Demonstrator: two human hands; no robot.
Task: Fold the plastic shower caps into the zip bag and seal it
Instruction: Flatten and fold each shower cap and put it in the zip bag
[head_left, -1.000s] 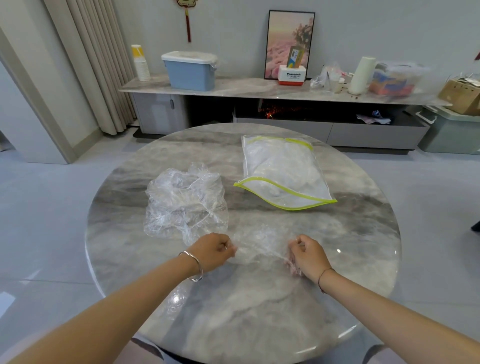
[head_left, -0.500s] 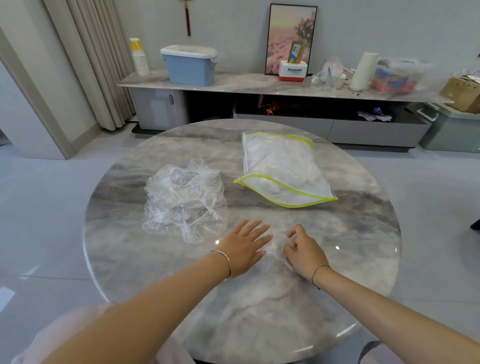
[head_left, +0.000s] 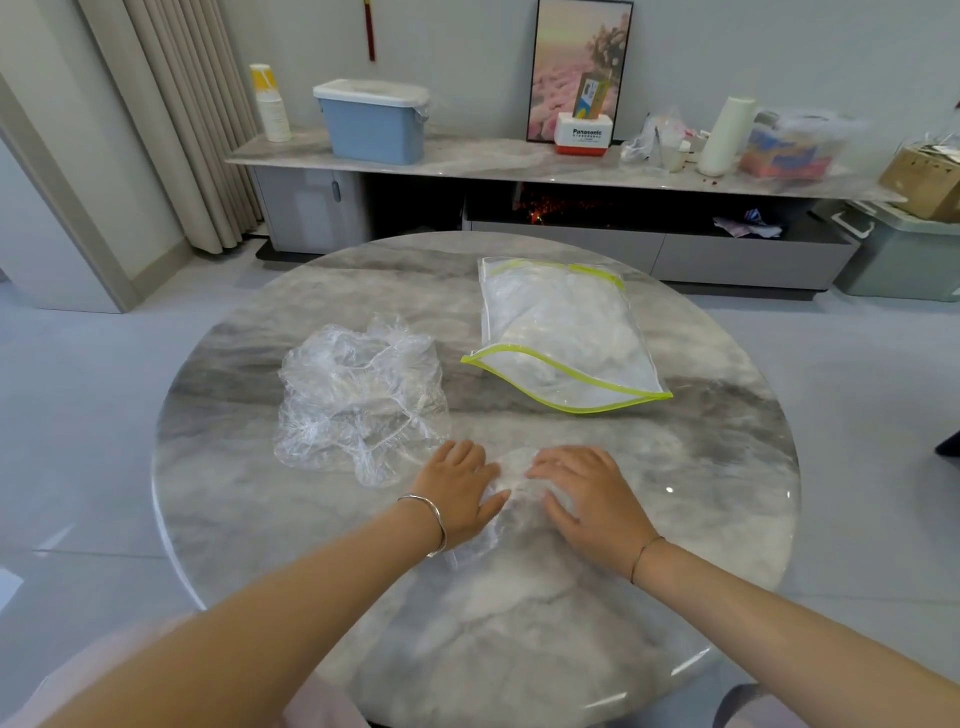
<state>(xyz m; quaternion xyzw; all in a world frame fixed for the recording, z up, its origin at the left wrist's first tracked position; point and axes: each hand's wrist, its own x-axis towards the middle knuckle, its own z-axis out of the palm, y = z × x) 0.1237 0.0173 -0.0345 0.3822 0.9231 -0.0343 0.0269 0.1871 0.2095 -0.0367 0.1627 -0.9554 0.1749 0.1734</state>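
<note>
Just below the centre of the frame I see one clear shower cap (head_left: 511, 491) lying flattened on the marble surface (head_left: 519, 634). The left hand (head_left: 460, 493) and right hand (head_left: 589, 501) both press down on it, fingers (head_left: 558, 462) straight and laid flat, pinching nothing. Up and left of them sits a crumpled pile of caps (head_left: 358, 400). Toward the upper right lies the zip bag (head_left: 561, 332), its green-edged mouth gaping, with whitish crumpled plastic inside.

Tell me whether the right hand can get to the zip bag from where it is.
Probably yes. The zip bag lies just beyond the right hand, with only bare table between them, though it now presses a shower cap flat.
</note>
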